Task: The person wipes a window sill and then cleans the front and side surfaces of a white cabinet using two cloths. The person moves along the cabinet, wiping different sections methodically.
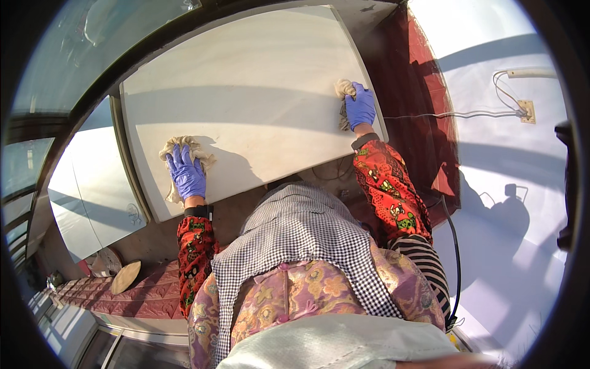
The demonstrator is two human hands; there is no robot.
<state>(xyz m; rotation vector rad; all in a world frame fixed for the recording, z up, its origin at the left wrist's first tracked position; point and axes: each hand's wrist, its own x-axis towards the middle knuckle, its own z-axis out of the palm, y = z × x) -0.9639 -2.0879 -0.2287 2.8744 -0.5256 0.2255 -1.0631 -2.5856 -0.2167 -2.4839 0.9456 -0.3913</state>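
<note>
A wide white appliance lid or cabinet top spans the view in front of me, crossed by a band of shadow. My left hand, in a purple-blue glove, presses with spread fingers on a crumpled beige cloth near the near left corner. At the right edge my right hand, gloved the same way, grips a bunched beige and grey cloth against the surface. Red patterned sleeve covers reach both wrists.
A second white top stands at the left beside a window frame. Behind it lie round boards on a red padded ledge. At the right, a cable runs to a wall outlet; a black hose or cord hangs nearby.
</note>
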